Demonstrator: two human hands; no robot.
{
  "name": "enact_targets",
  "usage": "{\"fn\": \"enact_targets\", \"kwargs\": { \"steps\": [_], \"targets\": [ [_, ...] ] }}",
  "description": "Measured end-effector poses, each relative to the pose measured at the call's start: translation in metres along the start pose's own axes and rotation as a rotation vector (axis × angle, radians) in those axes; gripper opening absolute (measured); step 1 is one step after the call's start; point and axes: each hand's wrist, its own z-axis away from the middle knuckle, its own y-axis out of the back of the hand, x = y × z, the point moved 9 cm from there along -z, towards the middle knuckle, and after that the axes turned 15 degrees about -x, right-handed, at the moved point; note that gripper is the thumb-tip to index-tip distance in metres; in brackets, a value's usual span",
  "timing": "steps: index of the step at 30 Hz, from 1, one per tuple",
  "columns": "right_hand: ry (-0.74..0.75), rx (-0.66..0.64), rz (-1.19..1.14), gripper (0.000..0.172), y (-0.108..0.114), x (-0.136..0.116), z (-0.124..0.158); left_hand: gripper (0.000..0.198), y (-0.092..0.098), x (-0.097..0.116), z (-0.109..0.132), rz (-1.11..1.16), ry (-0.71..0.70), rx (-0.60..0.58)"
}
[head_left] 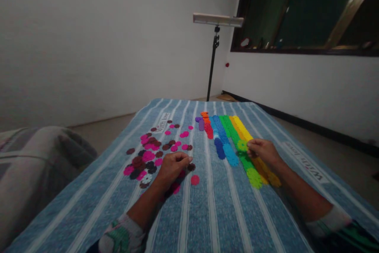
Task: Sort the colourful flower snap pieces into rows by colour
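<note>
The right hand (263, 151) holds a light green, thin, round disc with a scalloped edge (242, 145), and this disc is above the long row of overlapping green discs (229, 126), near the row of orange-yellow discs (237, 130). I cannot tell if it touches the discs below. In my judgement, to place such a thin piece well, it is best to pinch only its rim, keep it flat, and lower it gently, so that the fingers do not push the neighbours out of line. The discs seem light, so a sleeve or a fingertip could easily drag them.

About the pose: the right forearm comes from the near right side, the wrist is low, and the hand points inward to the rows. Its grip is narrow, with the light green disc at the fingertips. The left hand (173, 168) is over the near right part of the scattered magenta, brown and black discs (148, 155). Its thumb and fingers come close together, but I cannot tell if something is between them. A dark brown round disc (192, 167) lies just beside these fingertips, and a pinkish-red round disc (195, 180) lies near it, on the blue cloth with white stripes (197, 221) which covers the bench. Between the two hands, the row of blue discs (222, 130) and the shorter row of red and orange discs (208, 126) lie farther away
</note>
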Motion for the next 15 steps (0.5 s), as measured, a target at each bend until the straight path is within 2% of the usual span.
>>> {"fn": "enact_targets", "kwargs": {
  "steps": [4,7,10,15],
  "targets": [
    [-0.078,0.235,0.008,0.011,0.076,0.021,-0.009,0.025,0.004,0.001,0.001,-0.029,0.019,0.026],
    [-0.148,0.341,0.001,0.014,0.11,0.039,-0.011,0.026,0.013,0.003,-0.001,-0.145,-0.016,0.072],
    [-0.2,0.367,-0.016,0.015,0.124,0.051,-0.013,0.025,0.022,0.006,-0.003,-0.236,-0.061,0.115],
    [-0.27,0.335,-0.022,0.018,0.123,0.064,-0.02,0.027,0.024,0.008,-0.002,-0.272,-0.084,0.116]
  ]
}}
